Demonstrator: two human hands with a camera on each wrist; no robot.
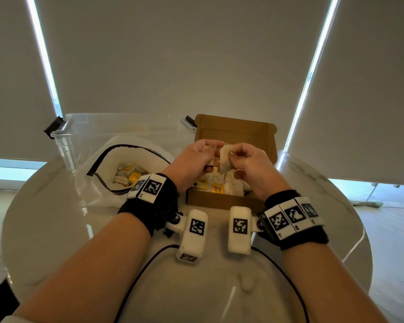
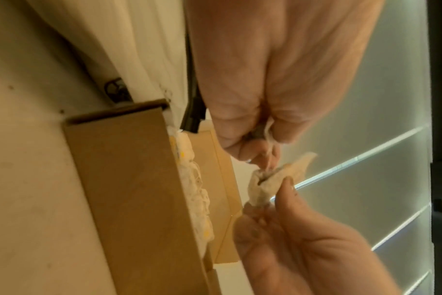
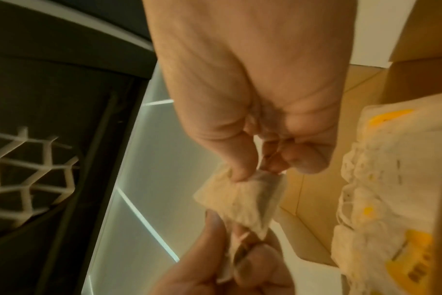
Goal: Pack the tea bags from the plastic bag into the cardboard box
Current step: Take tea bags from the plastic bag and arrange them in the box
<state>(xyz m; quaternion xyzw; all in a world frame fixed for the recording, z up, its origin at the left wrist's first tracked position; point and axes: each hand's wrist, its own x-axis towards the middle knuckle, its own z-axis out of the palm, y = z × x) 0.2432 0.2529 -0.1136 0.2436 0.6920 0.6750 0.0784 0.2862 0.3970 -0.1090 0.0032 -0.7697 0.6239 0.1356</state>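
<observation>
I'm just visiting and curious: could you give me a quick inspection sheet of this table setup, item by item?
Surface: round white table, glossy.
Job's things: open box part filled with tea bags; plastic bag to its left, more inside.
Clutter: clear tub behind the bag.
Hands: left hand and right hand each pinch a tea bag above the box.
Cables: black cable along the near edge.
Surroundings: drawn blinds, daylight at their edges.

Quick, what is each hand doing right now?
Left hand: pinching a tea bag above the box.
Right hand: pinching another tea bag.
</observation>
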